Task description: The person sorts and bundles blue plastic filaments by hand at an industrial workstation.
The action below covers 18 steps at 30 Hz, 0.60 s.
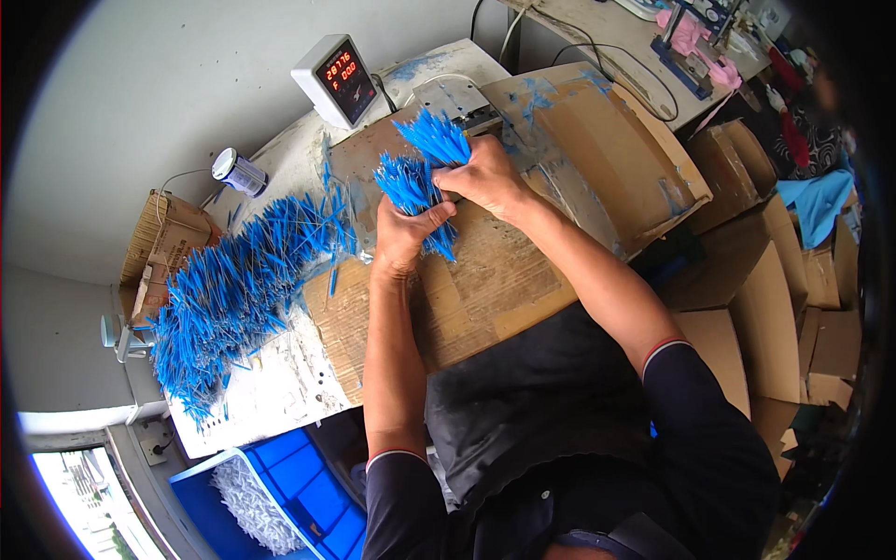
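Observation:
My left hand (399,235) is closed around a bundle of thin blue-ended wire pieces (407,183), held upright above the cardboard-covered bench. Close beside it, my right hand (487,177) grips a second bundle of the same blue-ended pieces (435,136), tilted up and to the left. The two hands nearly touch, and the bundles lie side by side. More blue ends stick out below my left hand. Left of my hands, a long heap of loose blue-ended pieces (247,280) covers the white bench top.
A counter box with a red digital display (343,79) stands at the back, near a small white-and-blue can (239,173). A cardboard sheet (597,149) lies to the right. A blue bin (308,495) holds white pieces below. Cardboard boxes (737,308) crowd the right side.

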Available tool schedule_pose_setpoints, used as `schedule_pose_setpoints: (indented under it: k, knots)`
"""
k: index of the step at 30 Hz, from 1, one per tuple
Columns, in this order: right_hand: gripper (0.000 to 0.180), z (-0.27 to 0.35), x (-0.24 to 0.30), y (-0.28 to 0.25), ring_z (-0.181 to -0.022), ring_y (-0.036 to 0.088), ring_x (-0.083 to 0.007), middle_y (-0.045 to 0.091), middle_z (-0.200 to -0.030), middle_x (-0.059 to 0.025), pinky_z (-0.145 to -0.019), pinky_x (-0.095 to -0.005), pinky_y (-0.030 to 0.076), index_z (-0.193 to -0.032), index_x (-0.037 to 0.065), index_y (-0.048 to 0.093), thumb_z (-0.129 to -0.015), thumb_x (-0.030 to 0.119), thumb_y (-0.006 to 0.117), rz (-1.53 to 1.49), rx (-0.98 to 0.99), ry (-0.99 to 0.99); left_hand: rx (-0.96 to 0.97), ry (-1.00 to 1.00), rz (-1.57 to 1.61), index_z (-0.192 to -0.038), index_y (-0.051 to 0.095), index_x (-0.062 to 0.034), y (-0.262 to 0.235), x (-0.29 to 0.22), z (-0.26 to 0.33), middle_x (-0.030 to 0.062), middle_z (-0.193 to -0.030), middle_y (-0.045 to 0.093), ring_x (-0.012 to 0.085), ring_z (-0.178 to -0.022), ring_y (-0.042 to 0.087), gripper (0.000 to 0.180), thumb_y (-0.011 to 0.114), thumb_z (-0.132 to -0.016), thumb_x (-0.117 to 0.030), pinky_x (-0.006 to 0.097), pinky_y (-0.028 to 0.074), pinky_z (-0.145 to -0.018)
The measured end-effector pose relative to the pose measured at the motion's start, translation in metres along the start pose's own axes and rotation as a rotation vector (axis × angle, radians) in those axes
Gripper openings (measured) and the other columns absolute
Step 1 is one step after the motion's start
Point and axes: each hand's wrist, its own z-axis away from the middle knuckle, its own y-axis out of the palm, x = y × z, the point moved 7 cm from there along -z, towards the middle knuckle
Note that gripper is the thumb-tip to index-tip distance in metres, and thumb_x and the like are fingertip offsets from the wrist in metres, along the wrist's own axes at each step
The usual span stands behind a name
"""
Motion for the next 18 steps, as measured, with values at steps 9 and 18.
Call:
schedule_pose_setpoints:
  k: [9, 18]
  knots:
    - [0.014, 0.004, 0.006, -0.030, -0.055, 0.053, -0.0052, 0.066, -0.072, -0.0003, -0.050, -0.0220, 0.043, -0.086, 0.006, 0.071, -0.089, 0.018, 0.077, -0.200, -0.297, 0.040, -0.055, -0.034, 0.111, -0.102, 0.067, 0.0003, -0.005, 0.001, -0.001, 0.0079, -0.088, 0.071, 0.0179, -0.075, 0.068, 0.030, 0.084, -0.078, 0.001, 0.031, 0.055, -0.070]
    - [0.010, 0.005, 0.031, -0.057, -0.059, 0.060, -0.0117, 0.066, -0.082, -0.0041, -0.055, -0.0272, 0.054, -0.096, 0.004, 0.064, -0.099, 0.013, 0.066, -0.501, -0.601, -0.245, -0.059, -0.026, 0.125, -0.098, 0.068, -0.0001, -0.007, 0.001, -0.001, 0.0070, -0.085, 0.071, 0.0168, -0.076, 0.068, 0.025, 0.084, -0.079, 0.000, 0.031, 0.055, -0.071]
